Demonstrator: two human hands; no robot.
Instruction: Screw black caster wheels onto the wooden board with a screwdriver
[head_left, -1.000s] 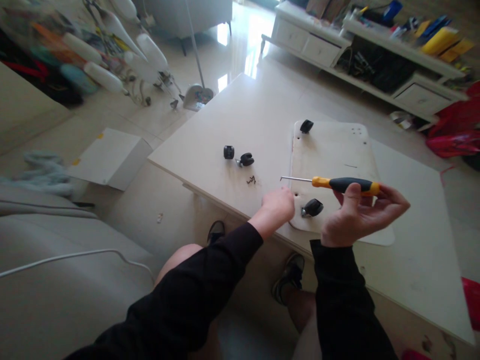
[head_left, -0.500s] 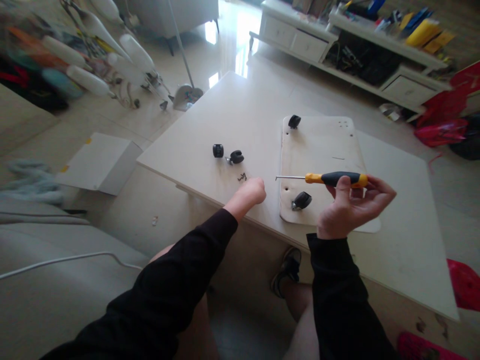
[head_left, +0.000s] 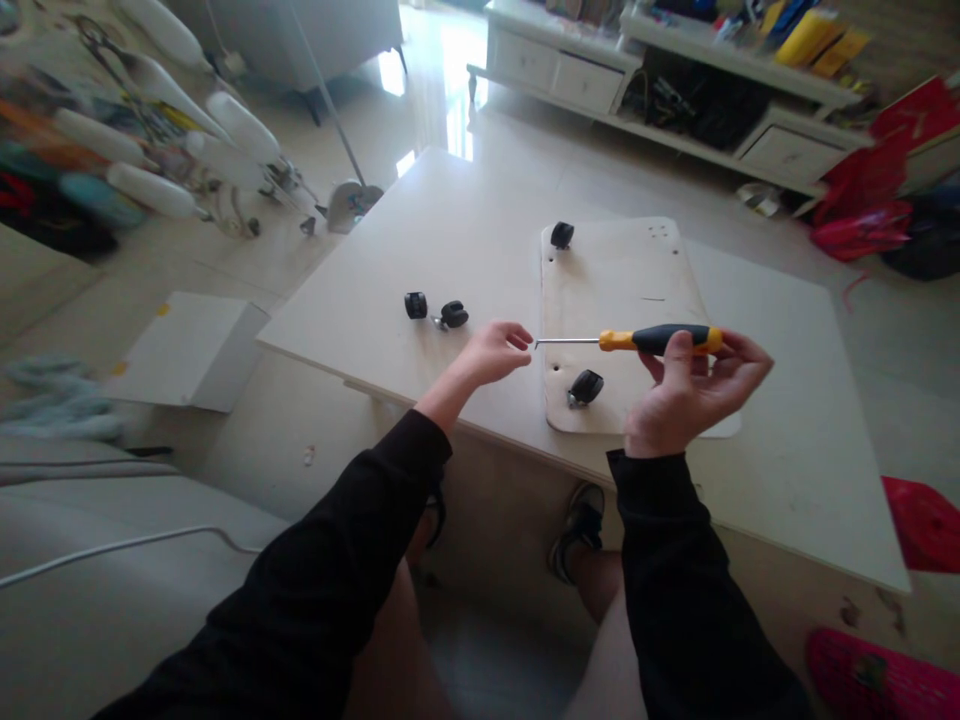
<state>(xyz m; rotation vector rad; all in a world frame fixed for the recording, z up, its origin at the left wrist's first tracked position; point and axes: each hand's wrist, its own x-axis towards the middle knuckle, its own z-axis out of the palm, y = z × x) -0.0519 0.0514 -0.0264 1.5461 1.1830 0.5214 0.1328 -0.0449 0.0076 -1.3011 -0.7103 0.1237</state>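
My right hand [head_left: 697, 385] grips a yellow-and-black screwdriver [head_left: 660, 339] by its handle, the shaft pointing left. A small dark piece, perhaps a screw, sits at its tip. My left hand [head_left: 495, 352] is just left of that tip, fingers loosely bent and apart, with nothing visible in them. Below the tool lies a pale rounded board [head_left: 622, 270] with holes near its corners. One black caster [head_left: 562, 236] stands at its far left corner and another caster [head_left: 586, 388] near its front left. Two loose casters, one upright [head_left: 415, 305] and one tipped [head_left: 453, 315], lie on the tabletop left of the board.
The white table [head_left: 345, 300] extends under the board, its front edge above my legs. A white box [head_left: 187, 350] is on the floor at left. Behind stands a low white cabinet [head_left: 585, 85] with items on top. A dustpan [head_left: 352, 205] is beyond the table's left side.
My left hand has lifted from the tabletop near the small screws, loosened its fingers and come close to the screwdriver tip. The screws are now hidden behind it. The camera view has shifted slightly.
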